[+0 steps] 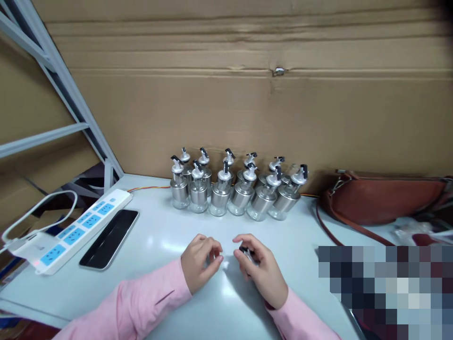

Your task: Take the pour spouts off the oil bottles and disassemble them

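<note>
Right hand, in front of the bottles, grasps 1 dark-and-silver piece — I judge it light, stiff, slick; pinch its sides. Left hand: half-curled, nothing held.

Bottles: smooth clear glass w/ shiny metal bands & plastic-look tips. Held pc: some shine, mostly hidden. Table: smooth, semi-gloss. Wall: matt cardbd, creased. Phone: v. glossy, glass-like. Bag: leather-look, sl. sheen. Sleeves: matt cloth.
</note>
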Motion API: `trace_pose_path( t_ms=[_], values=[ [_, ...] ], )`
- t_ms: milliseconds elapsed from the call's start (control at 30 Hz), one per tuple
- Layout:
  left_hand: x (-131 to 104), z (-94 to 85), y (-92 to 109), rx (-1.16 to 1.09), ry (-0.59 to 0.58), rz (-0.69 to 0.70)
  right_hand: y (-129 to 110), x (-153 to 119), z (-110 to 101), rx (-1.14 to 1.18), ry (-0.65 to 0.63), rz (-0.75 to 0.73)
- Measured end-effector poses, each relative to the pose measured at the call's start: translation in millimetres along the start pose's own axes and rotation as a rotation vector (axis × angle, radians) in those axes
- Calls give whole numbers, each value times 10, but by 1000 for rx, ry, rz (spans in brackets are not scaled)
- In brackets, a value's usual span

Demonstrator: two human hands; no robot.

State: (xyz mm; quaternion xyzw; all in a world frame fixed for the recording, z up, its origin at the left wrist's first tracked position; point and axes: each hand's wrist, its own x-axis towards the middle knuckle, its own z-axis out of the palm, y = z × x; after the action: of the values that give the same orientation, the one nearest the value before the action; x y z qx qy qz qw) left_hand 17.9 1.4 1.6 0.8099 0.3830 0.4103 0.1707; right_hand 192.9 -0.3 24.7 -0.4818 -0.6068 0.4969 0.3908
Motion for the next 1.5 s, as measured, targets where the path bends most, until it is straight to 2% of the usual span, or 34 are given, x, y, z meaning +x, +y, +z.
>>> trace_pose_path(
  t_ms=[133,200,267,367,433,500,567,633,667,767,900,967,1033,1133,1200,1233,1300,1400,1500],
  values=[
    [25,-43,-25,30,11,-54,4,5,-31,-72,40,-39],
    [26,-28,-49,29,-24,-98,-43,-3,-70,-156,124,-122],
    [12,13,-80,47,-120,-92,-145,4,-164,-242,254,-195],
    [-31,81,-124,192,-356,-17,-381,96,-480,-448,441,-248],
    [-56,105,-140,326,-516,12,-535,235,-803,-687,616,-253],
    [-66,108,-140,422,-628,12,-630,429,-1157,-884,802,-177],
    [-62,100,-129,469,-684,3,-640,650,-1471,-1023,786,-178],
    [-51,91,-116,485,-705,-4,-581,860,-1690,-1096,675,-257],
    [-46,88,-111,486,-708,-6,-537,949,-1759,-1100,604,-290],
    [-39,85,-102,475,-699,-7,-405,1119,-1838,-1081,591,-292],
    [-43,85,-108,453,-680,-14,-315,1100,-1842,-1034,675,-252],
    [-48,87,-114,438,-669,-15,-338,994,-1834,-978,774,-231],
    [-53,91,-120,419,-663,-14,-426,831,-1784,-907,931,-252],
    [-61,102,-131,388,-666,-15,-646,511,-1575,-784,1124,-419],
    [-66,110,-142,362,-667,-28,-780,292,-1359,-717,1263,-498],
    [-68,113,-149,343,-666,-39,-822,197,-1242,-691,1285,-536],
    [-73,115,-168,281,-657,-72,-840,62,-1014,-657,1205,-576],
    [-81,121,-198,72,-576,-140,-731,17,-717,-548,764,-526],
    [-97,152,-206,-244,-426,-147,-586,88,-462,-336,452,-379]
  ],
)
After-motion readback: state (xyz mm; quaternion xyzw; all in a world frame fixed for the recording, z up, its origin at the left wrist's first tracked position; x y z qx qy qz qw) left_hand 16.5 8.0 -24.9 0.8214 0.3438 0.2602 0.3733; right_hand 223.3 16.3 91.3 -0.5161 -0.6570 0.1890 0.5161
